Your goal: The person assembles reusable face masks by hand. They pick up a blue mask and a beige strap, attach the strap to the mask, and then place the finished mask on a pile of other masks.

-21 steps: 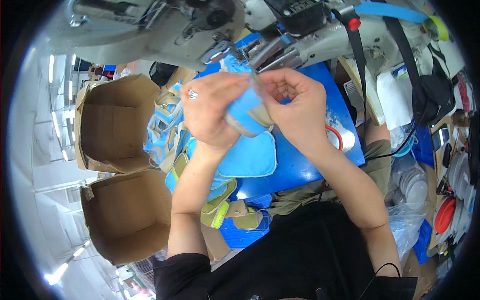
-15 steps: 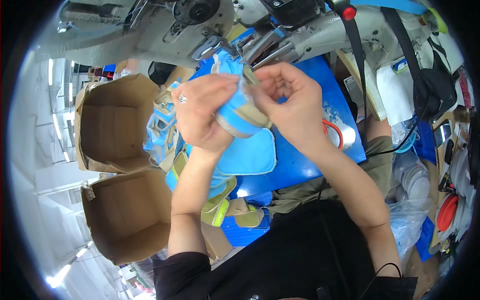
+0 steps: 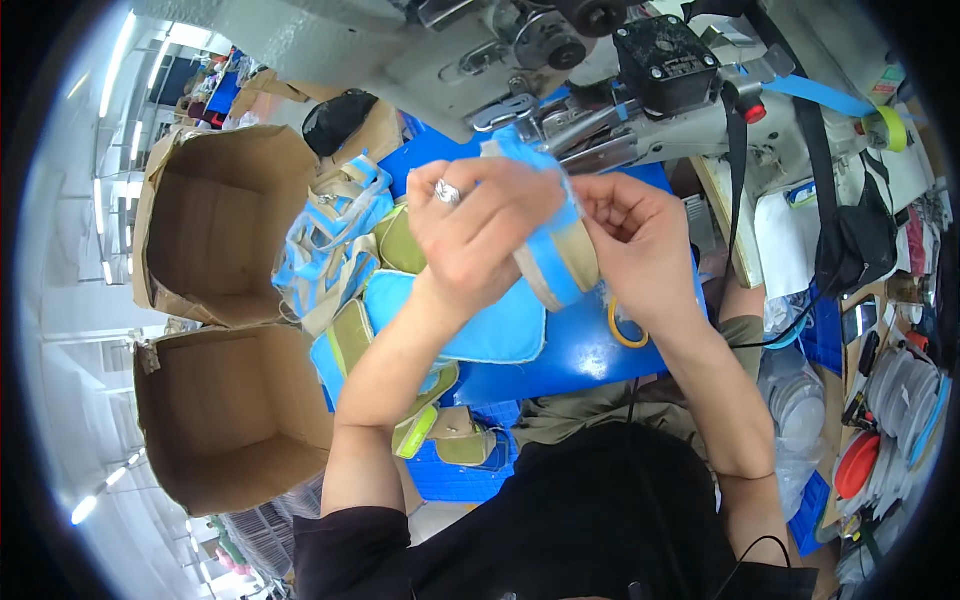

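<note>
Blue-and-beige fabric band sits curved just in front of the sewing machine; contact unclear. Left hand grasps the band's left side, fingers bent; right hand appears to pinch its right edge. Judgement: best to hold the edge even, tension light, fingertips clear of the metal parts, and the padded blue panel, farther from the machine, uncaught.
</note>
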The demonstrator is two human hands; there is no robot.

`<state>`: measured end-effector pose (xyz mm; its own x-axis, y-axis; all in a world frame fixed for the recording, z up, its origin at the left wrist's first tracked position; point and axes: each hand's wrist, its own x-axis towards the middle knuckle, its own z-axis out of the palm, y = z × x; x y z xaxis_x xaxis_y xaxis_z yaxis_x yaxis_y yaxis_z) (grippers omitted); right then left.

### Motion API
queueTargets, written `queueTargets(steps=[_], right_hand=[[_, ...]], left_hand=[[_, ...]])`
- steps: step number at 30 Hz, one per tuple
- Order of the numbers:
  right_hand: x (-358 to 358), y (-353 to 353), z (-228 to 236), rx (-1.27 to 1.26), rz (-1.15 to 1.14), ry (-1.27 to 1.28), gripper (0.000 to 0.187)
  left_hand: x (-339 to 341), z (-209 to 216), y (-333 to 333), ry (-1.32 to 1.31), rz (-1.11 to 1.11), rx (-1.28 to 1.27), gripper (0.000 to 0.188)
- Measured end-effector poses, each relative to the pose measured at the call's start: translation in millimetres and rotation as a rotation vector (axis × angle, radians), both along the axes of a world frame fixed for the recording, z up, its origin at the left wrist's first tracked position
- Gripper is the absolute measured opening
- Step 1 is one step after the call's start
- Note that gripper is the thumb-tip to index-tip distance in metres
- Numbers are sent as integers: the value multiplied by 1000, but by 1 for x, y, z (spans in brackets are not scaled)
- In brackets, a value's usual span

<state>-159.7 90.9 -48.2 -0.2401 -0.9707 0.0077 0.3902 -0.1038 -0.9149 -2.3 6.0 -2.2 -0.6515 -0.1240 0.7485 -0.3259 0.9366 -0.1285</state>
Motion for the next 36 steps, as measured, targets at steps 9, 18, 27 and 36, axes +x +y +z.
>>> queueTargets(steps=[9,18,27,36], right_hand=[[-14,-1,12,-36,89,-25,25],[-16,12,2,-71,133,-14,33],[-6,11,-7,-118,94,-123,35],[0,11,9,-64,80,-214,25]], left_hand=[[-6,2,1,54,93,77,29],[7,3,16,-33,107,298,41],[5,12,25,-112,129,325,41],[-1,24,27,-191,167,134,44]])
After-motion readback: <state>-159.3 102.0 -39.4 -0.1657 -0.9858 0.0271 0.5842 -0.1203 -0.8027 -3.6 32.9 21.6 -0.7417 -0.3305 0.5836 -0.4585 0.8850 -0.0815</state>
